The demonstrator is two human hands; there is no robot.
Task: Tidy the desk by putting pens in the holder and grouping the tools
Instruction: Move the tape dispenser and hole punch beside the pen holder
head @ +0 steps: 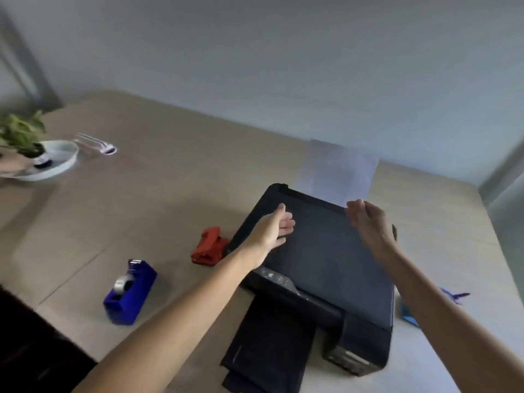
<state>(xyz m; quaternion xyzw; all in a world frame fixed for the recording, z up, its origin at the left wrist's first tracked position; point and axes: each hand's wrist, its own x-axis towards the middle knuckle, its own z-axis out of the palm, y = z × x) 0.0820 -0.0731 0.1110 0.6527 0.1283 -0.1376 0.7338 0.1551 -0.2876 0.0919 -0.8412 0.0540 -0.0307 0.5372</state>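
Note:
A black printer (326,259) sits on the beige desk (158,194), with white paper (340,171) standing in its rear feed. My left hand (276,226) hovers over the printer's lid near its left side, fingers apart and empty. My right hand (367,219) is raised over the lid's back right part, fingers loosely curled, holding nothing. A red stapler-like tool (209,246) lies just left of the printer. A blue tape dispenser (130,292) stands further left, nearer the front. A pen (97,144) lies far left by a white bowl.
A white bowl (61,161) with a small dark bottle (42,159) and a leafy plant (21,131) stands at the far left. To the right of the printer lie a blue object (408,316) and a purple-blue item (456,297), partly hidden by my right arm. The grey wall lies behind the desk.

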